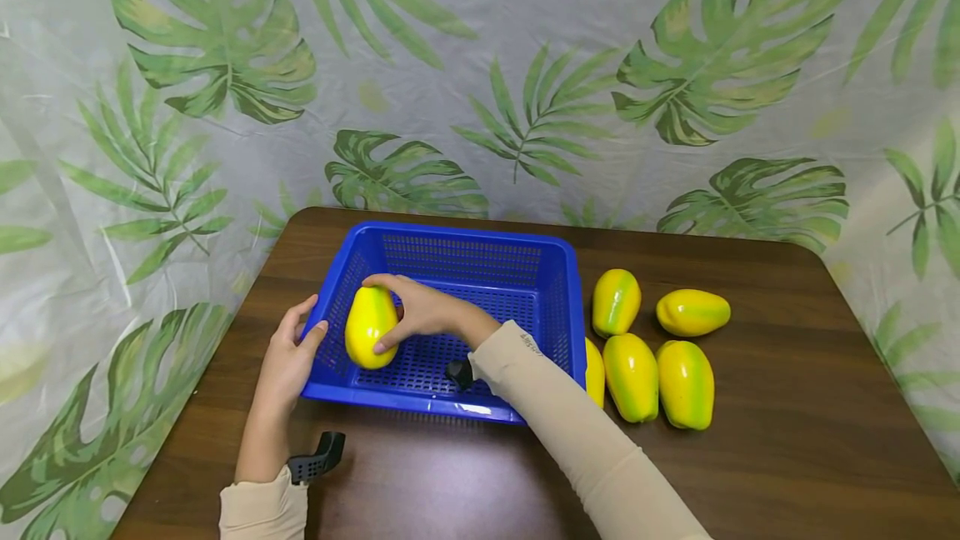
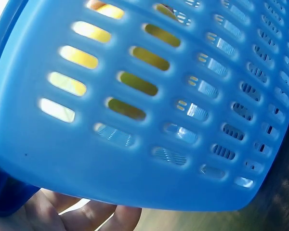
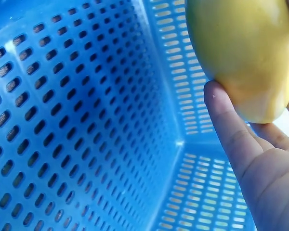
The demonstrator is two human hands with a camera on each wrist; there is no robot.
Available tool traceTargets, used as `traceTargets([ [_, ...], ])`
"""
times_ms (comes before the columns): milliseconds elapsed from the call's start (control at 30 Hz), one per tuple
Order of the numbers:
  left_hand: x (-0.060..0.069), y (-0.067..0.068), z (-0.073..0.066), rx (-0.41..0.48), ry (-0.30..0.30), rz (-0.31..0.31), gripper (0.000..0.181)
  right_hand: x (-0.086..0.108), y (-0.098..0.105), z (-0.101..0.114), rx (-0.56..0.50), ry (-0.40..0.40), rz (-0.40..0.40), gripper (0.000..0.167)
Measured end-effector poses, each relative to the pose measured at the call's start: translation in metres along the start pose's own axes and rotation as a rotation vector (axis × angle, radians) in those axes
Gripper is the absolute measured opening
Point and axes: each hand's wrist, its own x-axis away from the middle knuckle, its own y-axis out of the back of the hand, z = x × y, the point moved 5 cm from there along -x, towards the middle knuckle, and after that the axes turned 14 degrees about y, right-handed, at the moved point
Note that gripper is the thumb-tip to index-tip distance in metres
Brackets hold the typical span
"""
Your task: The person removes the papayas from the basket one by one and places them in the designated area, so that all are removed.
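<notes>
A glossy yellow papaya [image 1: 371, 328] with a greenish tinge is held by my right hand [image 1: 423, 307] over the left part of a blue plastic basket [image 1: 450, 405]. In the right wrist view, thumb and fingers clasp one end of the papaya [image 3: 245, 57], and the perforated basket floor [image 3: 62, 110] shows beside it. My left hand [image 1: 288, 357] grips the basket's left rim, its thumb over the edge. Through the slots of the basket wall [image 2: 111, 178] in the left wrist view, yellow shows; fingertips [image 2: 127, 217] curl at the rim.
Right of the basket, several more papayas [image 1: 631, 377] lie on the brown wooden table [image 1: 810, 407]; one [image 1: 594, 372] is partly hidden behind the basket and right sleeve. A leaf-patterned sheet [image 1: 540, 15] hangs behind the table. Black wrist mounts [image 1: 318, 458] sit on both arms.
</notes>
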Motion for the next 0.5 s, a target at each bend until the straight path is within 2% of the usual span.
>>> traceTargets([
  [133, 0.0, 0.0, -0.001, 0.01, -0.003, 0.0, 0.05, 0.001, 0.004, 0.005, -0.06, 0.028, -0.021, 0.09],
  [500, 0.001, 0.001, -0.002, 0.01, -0.016, -0.009, 0.049, 0.008, 0.017, 0.018, -0.109, 0.092, -0.067, 0.09],
])
